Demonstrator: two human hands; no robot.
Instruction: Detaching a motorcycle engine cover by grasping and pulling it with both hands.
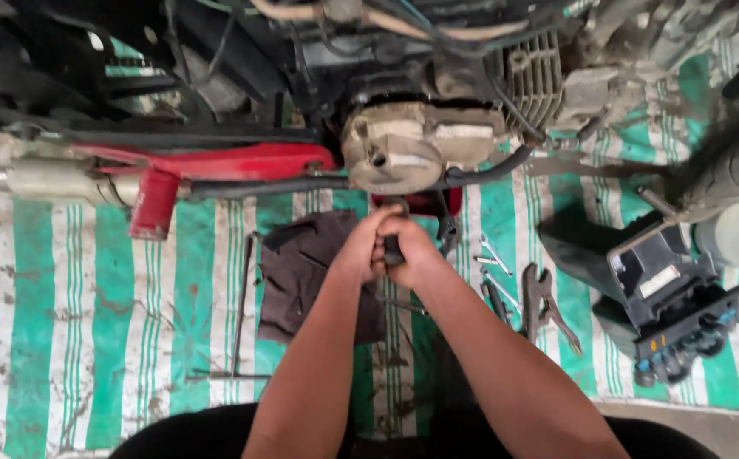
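Tool handle [393,249], stiff and likely greasy, clenched by left hand [361,246] and right hand [412,253] together below engine cover [395,153], best gripped low for leverage.

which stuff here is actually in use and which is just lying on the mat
In use:
- left hand and right hand, both closed on one dark tool handle
- engine cover, right above the handle

Lying about:
- dark rag
- pliers
- small spanners
- long thin rod
- black plastic housing
- striped mat
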